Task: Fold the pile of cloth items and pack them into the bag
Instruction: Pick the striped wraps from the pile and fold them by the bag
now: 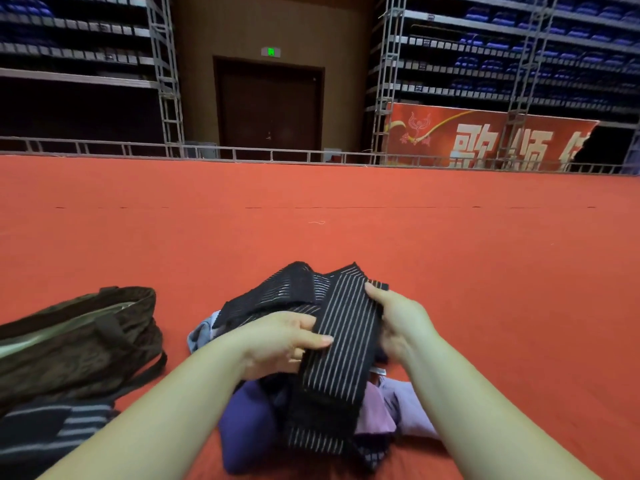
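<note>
Black striped knit cloth (341,341) at frame centre-bottom, held above the pile of clothes (388,407). Looks soft, light, floppy, so I reckon best held at the edges w/ both hands. My left hand (280,341) pinches its left edge; my right hand (398,320) grips the right edge. Brown bag (79,341) lies lower left, apart from both hands, mouth open.

Bag (79,341) lies left of cloth pile (311,410).
</note>
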### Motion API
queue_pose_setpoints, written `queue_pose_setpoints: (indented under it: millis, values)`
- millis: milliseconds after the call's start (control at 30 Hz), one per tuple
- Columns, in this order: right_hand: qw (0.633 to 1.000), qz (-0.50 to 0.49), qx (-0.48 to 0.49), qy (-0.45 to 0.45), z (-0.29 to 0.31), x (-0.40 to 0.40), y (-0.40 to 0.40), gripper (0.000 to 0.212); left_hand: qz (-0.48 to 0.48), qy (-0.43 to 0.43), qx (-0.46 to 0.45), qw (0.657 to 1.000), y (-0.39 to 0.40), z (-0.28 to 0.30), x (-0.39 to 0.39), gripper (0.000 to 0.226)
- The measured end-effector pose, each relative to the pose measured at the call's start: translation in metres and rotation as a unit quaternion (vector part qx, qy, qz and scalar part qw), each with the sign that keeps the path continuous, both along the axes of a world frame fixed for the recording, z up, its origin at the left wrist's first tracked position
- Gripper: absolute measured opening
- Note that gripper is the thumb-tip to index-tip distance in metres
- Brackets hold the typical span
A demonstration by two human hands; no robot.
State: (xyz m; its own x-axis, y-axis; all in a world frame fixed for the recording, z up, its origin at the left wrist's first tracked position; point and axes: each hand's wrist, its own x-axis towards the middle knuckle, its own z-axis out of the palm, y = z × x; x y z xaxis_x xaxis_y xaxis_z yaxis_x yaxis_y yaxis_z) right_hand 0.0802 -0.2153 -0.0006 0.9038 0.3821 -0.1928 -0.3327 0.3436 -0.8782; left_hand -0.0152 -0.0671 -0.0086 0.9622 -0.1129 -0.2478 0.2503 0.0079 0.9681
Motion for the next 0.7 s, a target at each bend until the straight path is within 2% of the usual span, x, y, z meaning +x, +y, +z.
queue_pose_setpoints:
  millis: [33,133,167,300,367,467,600,633,700]
  values:
    - [1.000,0.019,-0.004,-0.019,-0.001,-0.003,0.000,0.007,0.005,0.018,-0.011,1.000,0.000,0.000,-0.004,0.022]
    - [0.986,0.120,-0.040,-0.105,-0.007,-0.021,-0.004,0.013,0.086,0.035,-0.096,0.991,-0.001,0.004,-0.007,0.050]
    - [0.979,0.150,-0.057,-0.130,-0.009,-0.029,-0.006,0.015,0.121,0.023,-0.121,0.985,-0.002,0.006,-0.007,0.049]
    - [0.954,0.196,-0.112,-0.198,-0.013,-0.053,-0.014,0.012,0.230,-0.090,-0.183,0.952,-0.009,0.011,-0.011,0.018]
    - [0.942,0.221,-0.124,-0.219,-0.014,-0.064,-0.018,0.011,0.245,-0.119,-0.185,0.944,-0.012,0.010,-0.017,0.018]
    - [0.908,0.274,-0.197,-0.250,-0.026,-0.081,-0.021,0.010,0.274,-0.141,-0.208,0.928,-0.012,0.009,-0.028,0.018]
    - [0.861,0.375,-0.248,-0.237,-0.046,-0.096,-0.028,0.007,0.377,-0.176,-0.232,0.879,0.014,0.005,-0.057,0.019]
    - [0.856,0.391,-0.246,-0.234,-0.051,-0.098,-0.030,0.005,0.404,-0.175,-0.229,0.868,0.026,-0.002,-0.069,0.020]
    - [0.849,0.395,-0.250,-0.247,-0.062,-0.103,-0.033,0.005,0.424,-0.155,-0.185,0.873,0.047,-0.022,-0.098,0.022]
